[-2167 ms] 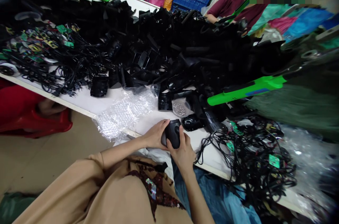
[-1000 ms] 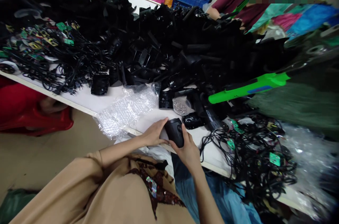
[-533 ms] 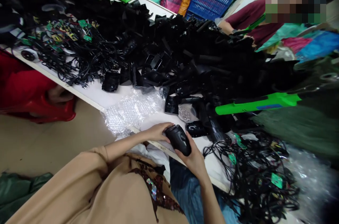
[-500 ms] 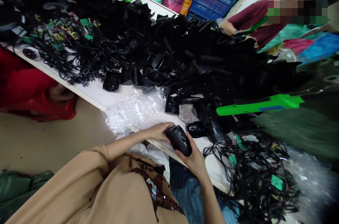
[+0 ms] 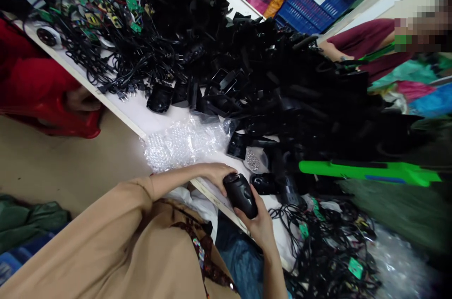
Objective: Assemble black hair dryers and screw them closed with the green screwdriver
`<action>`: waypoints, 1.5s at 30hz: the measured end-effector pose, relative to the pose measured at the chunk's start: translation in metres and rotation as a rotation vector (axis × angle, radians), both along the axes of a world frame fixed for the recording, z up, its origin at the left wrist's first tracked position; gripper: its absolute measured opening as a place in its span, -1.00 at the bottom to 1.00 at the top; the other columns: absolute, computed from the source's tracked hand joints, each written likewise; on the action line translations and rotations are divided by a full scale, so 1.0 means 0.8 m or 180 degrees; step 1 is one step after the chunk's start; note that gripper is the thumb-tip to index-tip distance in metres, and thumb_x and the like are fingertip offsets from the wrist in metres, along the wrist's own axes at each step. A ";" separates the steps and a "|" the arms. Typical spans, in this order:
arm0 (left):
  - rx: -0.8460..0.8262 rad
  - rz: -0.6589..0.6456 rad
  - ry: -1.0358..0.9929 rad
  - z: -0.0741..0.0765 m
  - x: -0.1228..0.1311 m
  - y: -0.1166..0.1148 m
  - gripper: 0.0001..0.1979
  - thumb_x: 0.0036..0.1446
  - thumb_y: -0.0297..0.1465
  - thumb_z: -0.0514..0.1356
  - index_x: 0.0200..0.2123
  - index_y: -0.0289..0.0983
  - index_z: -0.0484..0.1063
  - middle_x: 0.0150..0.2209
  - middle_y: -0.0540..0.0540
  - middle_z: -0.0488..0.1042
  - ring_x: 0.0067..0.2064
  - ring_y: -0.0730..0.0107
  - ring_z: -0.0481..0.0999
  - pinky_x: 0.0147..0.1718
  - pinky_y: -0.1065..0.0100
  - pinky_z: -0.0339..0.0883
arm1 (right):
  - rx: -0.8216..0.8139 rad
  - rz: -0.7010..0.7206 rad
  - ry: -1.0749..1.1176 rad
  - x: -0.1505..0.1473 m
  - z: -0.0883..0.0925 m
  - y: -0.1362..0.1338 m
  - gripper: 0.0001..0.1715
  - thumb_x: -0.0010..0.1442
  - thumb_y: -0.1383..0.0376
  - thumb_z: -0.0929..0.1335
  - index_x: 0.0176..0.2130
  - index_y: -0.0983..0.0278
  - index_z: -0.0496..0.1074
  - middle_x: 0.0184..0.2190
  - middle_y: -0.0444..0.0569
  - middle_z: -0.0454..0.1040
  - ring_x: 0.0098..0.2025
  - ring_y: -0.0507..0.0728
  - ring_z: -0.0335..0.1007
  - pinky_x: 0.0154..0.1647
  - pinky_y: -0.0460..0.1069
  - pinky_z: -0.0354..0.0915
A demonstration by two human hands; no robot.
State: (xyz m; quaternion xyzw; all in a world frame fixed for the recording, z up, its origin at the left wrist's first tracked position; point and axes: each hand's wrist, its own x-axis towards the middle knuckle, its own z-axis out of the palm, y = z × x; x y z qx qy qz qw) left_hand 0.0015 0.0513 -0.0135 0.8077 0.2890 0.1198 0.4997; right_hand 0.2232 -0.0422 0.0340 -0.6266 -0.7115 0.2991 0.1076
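Note:
Between my two hands is a black rounded plastic housing [image 5: 240,195], held over the table's near edge and tilted. My left hand [image 5: 219,175] grips its upper left end. Wrapped about its lower right side is my right hand [image 5: 259,216]. Just beyond lies a small bag of tiny metal screws [image 5: 253,159], with black plastic shells [image 5: 238,145] beside it. To the left of my left hand, clear bubble wrap [image 5: 187,141] is spread on the white tabletop [image 5: 130,110].
Black plastic parts [image 5: 268,77] are heaped along the table. Tangled cords with green circuit boards [image 5: 355,268] lie at right, more [image 5: 134,12] at far left. A green electric screwdriver [image 5: 367,172] juts in at right. Another person's arm [image 5: 335,49] reaches in across the table.
The view has shifted, so the far side of the table sits higher in the picture. Both hands still hold the black housing in nearly the same way.

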 end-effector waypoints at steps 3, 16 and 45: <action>0.0063 -0.0001 -0.0064 0.002 0.000 0.000 -0.17 -0.32 -0.16 0.40 0.04 -0.30 0.21 -0.04 -0.19 0.41 -0.06 0.12 0.41 -0.09 0.30 0.24 | -0.0045 0.0028 -0.0051 -0.002 0.003 0.002 -0.10 0.00 0.07 0.37 0.22 0.25 0.03 0.15 0.10 0.23 0.15 0.24 0.19 0.13 0.14 0.17; 0.0093 0.0151 -0.0129 0.000 0.001 -0.002 -0.24 -0.36 -0.15 0.41 -0.03 -0.27 0.30 -0.10 -0.18 0.45 -0.12 0.08 0.43 -0.13 0.28 0.25 | 0.0051 0.0487 -0.0490 -0.009 0.012 0.010 -0.08 0.05 0.07 0.33 0.26 0.29 -0.08 0.20 0.17 0.14 0.19 0.27 0.12 0.13 0.19 0.15; -0.0062 0.0211 -0.0482 -0.024 0.003 -0.005 -0.25 -0.38 -0.18 0.43 -0.04 -0.21 0.30 -0.12 -0.12 0.44 -0.06 0.08 0.38 -0.04 0.23 0.17 | 0.0062 0.0743 -0.0983 -0.032 0.017 0.037 -0.12 0.08 0.04 0.30 0.26 0.22 -0.11 0.09 0.14 0.25 0.05 0.29 0.30 -0.11 0.13 0.36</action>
